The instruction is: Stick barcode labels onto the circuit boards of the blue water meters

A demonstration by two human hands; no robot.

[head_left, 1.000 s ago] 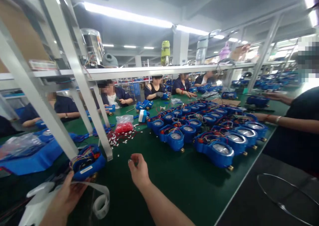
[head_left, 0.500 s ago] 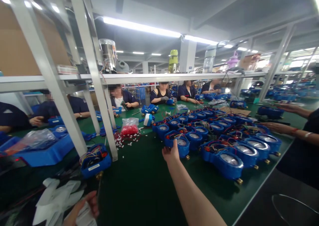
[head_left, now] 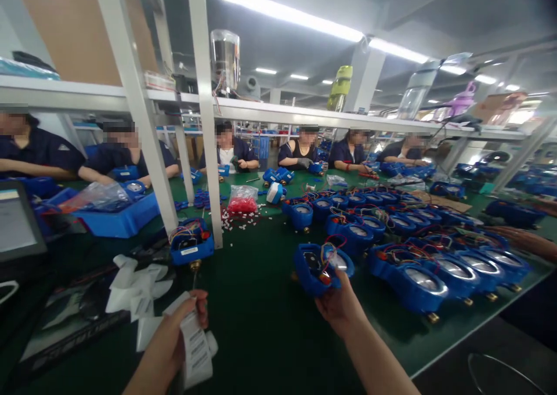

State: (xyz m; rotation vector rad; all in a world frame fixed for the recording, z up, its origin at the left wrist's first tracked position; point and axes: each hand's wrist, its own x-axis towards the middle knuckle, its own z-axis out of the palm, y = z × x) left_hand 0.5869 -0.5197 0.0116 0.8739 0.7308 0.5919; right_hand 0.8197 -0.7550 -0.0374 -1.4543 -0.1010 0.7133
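Head view.
- Right hand [head_left: 338, 305] closed round lower edge of meter [head_left: 317, 267]. Meter held clear of table [head_left: 261, 331], just in front of meter rows [head_left: 418, 279].
- Meter blue, tilted, open top toward wearer, probably so wiring faces the eye. Red, yellow, blue leads, clear dial window, dark inset.
- Left hand [head_left: 178, 334] pinches label strip [head_left: 196, 348] low in frame, thumb on top. Strip white, hangs curled; print too blurred to read.
- Backing papers [head_left: 133, 287] loose, just left of it.
- Second meter [head_left: 191, 245] rests beside post [head_left: 209, 151].

Print on the label strip [head_left: 196, 346] is unreadably small; the blue meter [head_left: 314, 268] hides fingertips of the right hand [head_left: 338, 308].
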